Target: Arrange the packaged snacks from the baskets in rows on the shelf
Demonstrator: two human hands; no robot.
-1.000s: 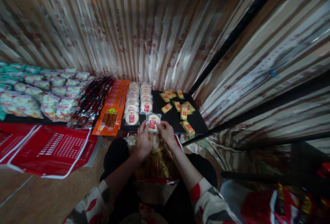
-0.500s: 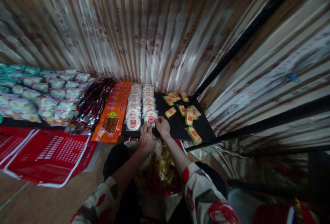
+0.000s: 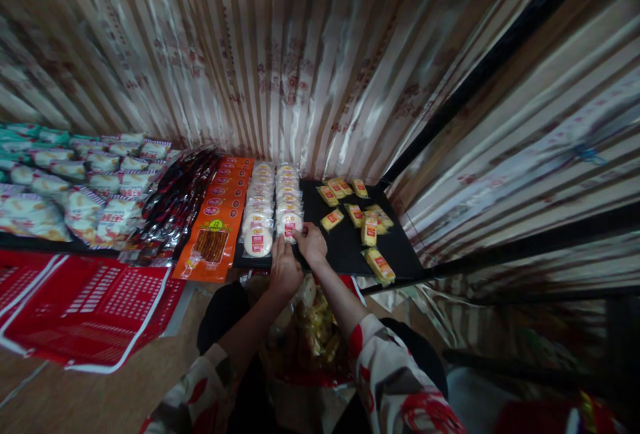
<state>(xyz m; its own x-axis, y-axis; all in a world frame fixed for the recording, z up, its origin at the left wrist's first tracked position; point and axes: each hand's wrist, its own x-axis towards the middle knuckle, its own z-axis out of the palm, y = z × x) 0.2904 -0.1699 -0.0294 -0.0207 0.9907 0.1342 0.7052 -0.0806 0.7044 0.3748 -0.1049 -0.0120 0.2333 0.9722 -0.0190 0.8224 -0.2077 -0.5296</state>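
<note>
A clear packet with a round pale cake and red label [image 3: 289,225] lies at the front of the right-hand row of the same packets [image 3: 287,189] on a black shelf [image 3: 345,247]. My left hand [image 3: 283,269] and my right hand [image 3: 313,245] both pinch its near edge, fingers closed on the wrapper. A second row of round cakes [image 3: 259,211] runs just to the left. Below my wrists, on my lap, sits an open bag of mixed snacks [image 3: 310,327].
Small yellow packets [image 3: 369,227] lie scattered on the shelf's right part. Orange packs [image 3: 220,217], dark red packs [image 3: 180,197] and white-green bags [image 3: 75,181] fill the left. Red baskets [image 3: 90,301] rest on the floor at left. Striped curtains hang behind, with black shelf rails [image 3: 500,247] at right.
Both hands have carried the round cake packet forward from the shelf's front edge and laid it at the front of the right-hand row. The view has shifted slightly.
</note>
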